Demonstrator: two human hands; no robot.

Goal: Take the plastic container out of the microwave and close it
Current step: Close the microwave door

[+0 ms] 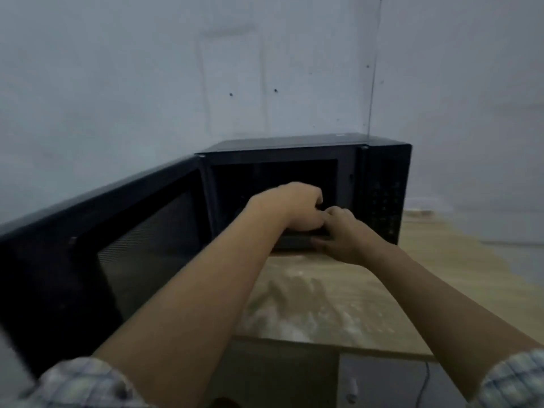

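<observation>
A black microwave stands on a wooden table against the wall, its door swung wide open to the left. Both my hands reach into the dark cavity. My left hand curls over the top of a dark, flat plastic container at the cavity's front edge. My right hand grips the container's right side, fingers wrapped under its rim. Most of the container is hidden behind my hands, and the picture is blurred.
The wooden table runs from the microwave toward me, with a pale, worn patch in front of the oven. The grey wall stands close behind. The open door fills the space at my left. A thin cable hangs below the table edge.
</observation>
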